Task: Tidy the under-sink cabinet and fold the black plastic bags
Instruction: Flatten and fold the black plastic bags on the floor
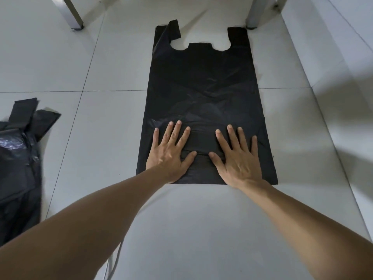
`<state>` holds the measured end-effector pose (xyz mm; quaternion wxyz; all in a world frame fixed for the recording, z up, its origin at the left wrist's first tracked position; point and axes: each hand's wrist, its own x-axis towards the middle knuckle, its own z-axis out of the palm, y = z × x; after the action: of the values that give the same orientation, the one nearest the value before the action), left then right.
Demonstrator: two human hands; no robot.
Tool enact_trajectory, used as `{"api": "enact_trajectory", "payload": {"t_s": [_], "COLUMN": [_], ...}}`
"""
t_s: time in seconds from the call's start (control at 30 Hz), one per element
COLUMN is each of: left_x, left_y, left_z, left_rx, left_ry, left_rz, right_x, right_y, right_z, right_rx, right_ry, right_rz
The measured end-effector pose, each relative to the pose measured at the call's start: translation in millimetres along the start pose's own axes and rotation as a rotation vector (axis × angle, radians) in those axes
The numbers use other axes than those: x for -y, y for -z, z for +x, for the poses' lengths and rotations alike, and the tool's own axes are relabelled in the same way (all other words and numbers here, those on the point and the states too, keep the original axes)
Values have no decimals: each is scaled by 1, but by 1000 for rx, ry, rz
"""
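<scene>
One flat bag (203, 93), one heap of bags (18, 158), two hands, two metal legs showed.

Both bare forearms reach forward and converge. The left hand (169, 153) lies palm down, fingers straight and spread; the right hand (237, 156) mirrors it (thumbs pointing inward, tips nearly meeting), side by side, pressed flat.

No legible text, label, brand, number or sign in the head view. Black plastic bag (201, 93): plain surface, unprinted. Floor tiles (70, 57): unmarked.
</scene>
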<state>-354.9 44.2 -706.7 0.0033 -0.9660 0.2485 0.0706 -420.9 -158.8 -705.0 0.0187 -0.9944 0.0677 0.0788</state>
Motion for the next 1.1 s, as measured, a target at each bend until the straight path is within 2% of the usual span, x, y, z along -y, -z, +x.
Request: {"api": "enact_trajectory", "payload": {"t_s": [0.27,0.53,0.6,0.77,0.97,1.1], "left_x": [3,7,7,7,5,6], "left_y": [0,4,5,5,29,36], "left_z": [0,-3,-2,0,39,85], "left_rx": [-7,11,16,24,-81,-66], "left_ry": [-25,50,52,54,13,-35], "left_rz": [15,-1,1,-23,-58,-76], "right_x": [-29,-47,-37,2,7,2], "right_y": [0,6,12,26,29,32], "right_z": [-8,-11,-2,43,90,118], "right_rx": [1,48,-5,-78,-80,-64], "right_ry": [-140,-267,-234,4,33,18], "right_rz": [-9,10,24,56,65,78]}}
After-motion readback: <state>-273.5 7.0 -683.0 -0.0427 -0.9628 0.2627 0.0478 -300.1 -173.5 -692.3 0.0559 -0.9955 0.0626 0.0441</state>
